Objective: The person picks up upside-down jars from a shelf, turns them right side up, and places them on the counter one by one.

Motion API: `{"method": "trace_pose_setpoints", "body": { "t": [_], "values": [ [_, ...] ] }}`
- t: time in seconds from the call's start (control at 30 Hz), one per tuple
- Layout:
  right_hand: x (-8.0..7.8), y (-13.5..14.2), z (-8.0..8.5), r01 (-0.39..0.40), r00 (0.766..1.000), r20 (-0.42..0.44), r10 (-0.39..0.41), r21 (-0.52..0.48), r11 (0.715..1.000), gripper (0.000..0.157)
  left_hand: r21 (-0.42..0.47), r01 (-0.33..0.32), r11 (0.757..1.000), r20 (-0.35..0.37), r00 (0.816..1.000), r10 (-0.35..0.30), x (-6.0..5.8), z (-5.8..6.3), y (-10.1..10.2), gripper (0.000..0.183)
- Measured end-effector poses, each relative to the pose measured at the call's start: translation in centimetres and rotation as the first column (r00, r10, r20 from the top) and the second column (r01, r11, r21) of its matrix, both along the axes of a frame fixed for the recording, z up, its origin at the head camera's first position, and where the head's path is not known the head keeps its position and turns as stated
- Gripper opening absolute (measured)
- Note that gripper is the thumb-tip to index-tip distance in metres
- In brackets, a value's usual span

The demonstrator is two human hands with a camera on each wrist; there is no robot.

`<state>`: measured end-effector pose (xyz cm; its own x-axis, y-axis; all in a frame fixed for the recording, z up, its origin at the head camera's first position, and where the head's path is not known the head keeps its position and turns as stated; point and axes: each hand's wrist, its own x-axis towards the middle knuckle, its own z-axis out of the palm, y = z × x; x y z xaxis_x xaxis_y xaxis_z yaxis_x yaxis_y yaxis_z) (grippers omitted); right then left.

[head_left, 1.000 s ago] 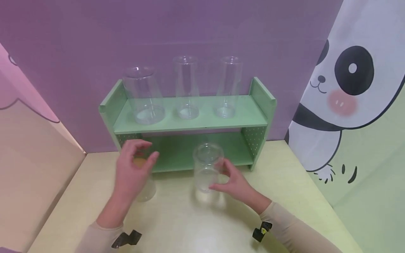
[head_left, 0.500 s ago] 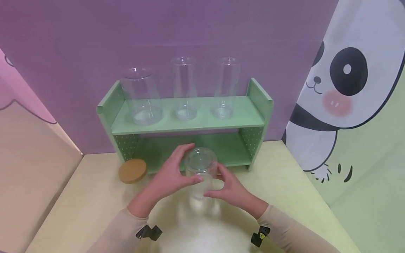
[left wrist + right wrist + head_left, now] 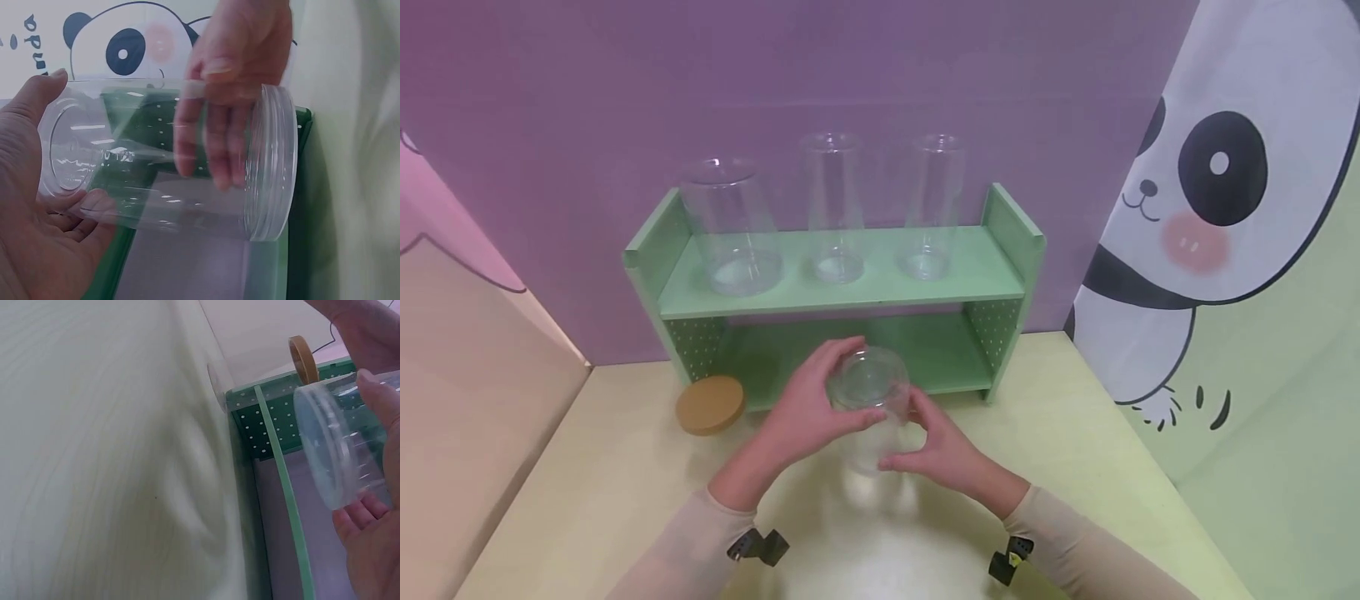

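Observation:
Both hands hold a clear plastic jar point(image 3: 871, 379) in front of the shelf. My left hand point(image 3: 808, 410) curls round its upper end, thumb on the near side. Lower down, my right hand point(image 3: 946, 450) grips the jar's right side between thumb and fingers. The left wrist view shows the jar's narrower, ringed base at the left palm. Its wider ribbed end point(image 3: 331, 447) faces the table and is apart from it, in the right wrist view. To the left is a round brown lid point(image 3: 711, 405), seemingly atop a clear container that barely shows.
A green two-tier shelf point(image 3: 850, 300) stands behind the hands. On its upper board are a wide clear jar point(image 3: 737, 233) and two narrow ones, a middle jar point(image 3: 835, 208) and a right jar point(image 3: 931, 208). The pale tabletop point(image 3: 1075, 467) extends to both sides.
My left hand has moved right, from beside the brown lid to the jar's upper end, and grips it. The jar and right hand have shifted slightly left and nearer.

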<state>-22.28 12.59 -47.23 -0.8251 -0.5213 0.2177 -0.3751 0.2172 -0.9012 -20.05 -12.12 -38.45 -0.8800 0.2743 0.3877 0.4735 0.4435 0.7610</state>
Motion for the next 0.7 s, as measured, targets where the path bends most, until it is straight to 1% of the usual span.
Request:
{"method": "trace_pose_setpoints", "body": {
  "t": [0.1, 0.17, 0.3, 0.43, 0.57, 0.7],
  "values": [
    [-0.1, 0.1, -0.4, -0.012, 1.000, 0.015, 0.012, 0.004, 1.000, 0.108, 0.018, 0.008, 1.000, -0.011, 1.000, -0.008, -0.1, 0.2, -0.1, 0.094],
    [-0.1, 0.1, -0.6, -0.025, 1.000, 0.009, 0.024, 0.004, 1.000, 0.109, 0.028, 0.011, 1.000, -0.011, 1.000, -0.011, -0.1, 0.3, -0.2, 0.093],
    [0.0, 0.0, -0.7, -0.040, 0.999, 0.003, 0.040, -0.009, 0.999, 0.112, 0.038, 0.015, 0.999, -0.004, 1.000, -0.015, -0.2, 0.5, -0.2, 0.093],
    [0.1, 0.0, -0.5, -0.052, 0.998, 0.021, 0.052, -0.014, 0.999, 0.113, 0.060, 0.016, 0.998, 0.001, 1.000, -0.016, -0.3, 0.5, -0.4, 0.092],
    [0.1, 0.2, -0.4, -0.034, 0.999, 0.037, 0.033, 0.017, 0.999, 0.109, 0.092, 0.016, 0.996, 0.002, 1.000, -0.016, -0.4, 0.4, -0.8, 0.091],
    [-0.2, 0.7, -0.1, -0.019, 0.999, 0.039, 0.017, 0.038, 0.999, 0.102, 0.105, 0.008, 0.994, 0.006, 1.000, -0.009, -0.4, 0.2, -1.6, 0.090]
  ]
}}
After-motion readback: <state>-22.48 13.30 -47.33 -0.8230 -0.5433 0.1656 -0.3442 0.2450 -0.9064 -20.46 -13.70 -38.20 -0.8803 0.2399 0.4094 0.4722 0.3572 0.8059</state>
